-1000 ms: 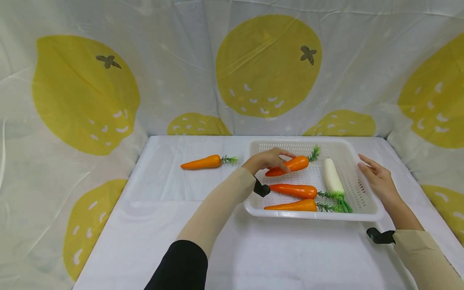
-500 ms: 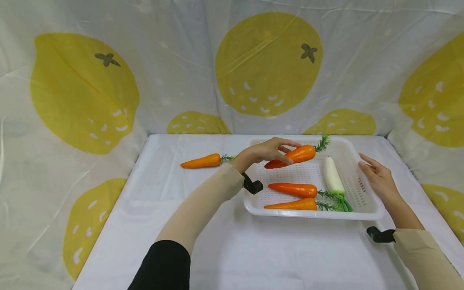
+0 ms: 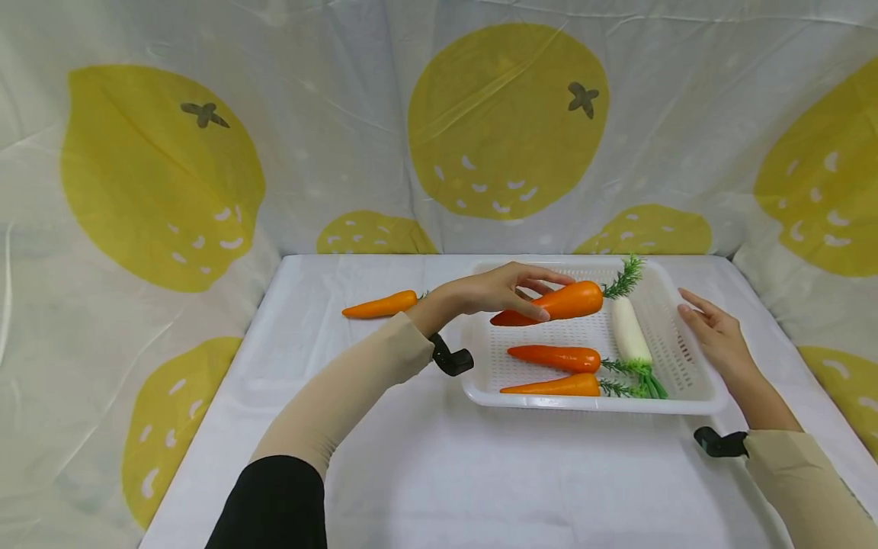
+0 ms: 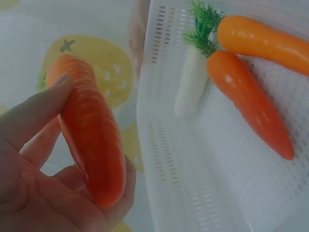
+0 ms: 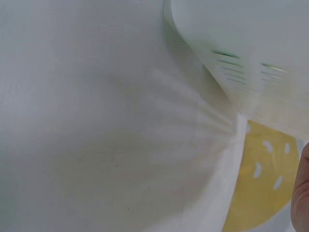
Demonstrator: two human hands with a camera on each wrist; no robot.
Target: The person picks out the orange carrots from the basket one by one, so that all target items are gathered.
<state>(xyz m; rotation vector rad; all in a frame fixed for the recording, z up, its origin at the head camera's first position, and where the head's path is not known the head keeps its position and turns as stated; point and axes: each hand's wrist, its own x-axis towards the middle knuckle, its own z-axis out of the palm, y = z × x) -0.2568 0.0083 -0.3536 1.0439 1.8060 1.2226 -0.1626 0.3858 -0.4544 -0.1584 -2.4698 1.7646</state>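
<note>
My left hand [image 3: 499, 290] pinches an orange carrot [image 3: 579, 300] with a feathery green top, raised over the back of a white plastic basket [image 3: 597, 404]. In the left wrist view, thumb and fingers wrap the carrot [image 4: 94, 130] from both sides. Two more carrots, an upper one [image 3: 559, 357] and a lower one [image 3: 552, 386], lie in the basket beside a white radish [image 3: 629, 332]. My right hand [image 3: 716, 335] rests at the basket's right rim with fingers extended. Only a bit of that hand [image 5: 301, 198] shows in the right wrist view.
Another carrot [image 3: 377, 306] lies on the white tablecloth [image 3: 480, 473] left of the basket, its top partly covered by my left wrist. A curtain with yellow lemon prints [image 3: 507, 122] stands behind and at both sides.
My left hand has lifted the carrot up off the basket's floor, then shifted slightly; the forearm has swung left. The right hand and basket hold still.
</note>
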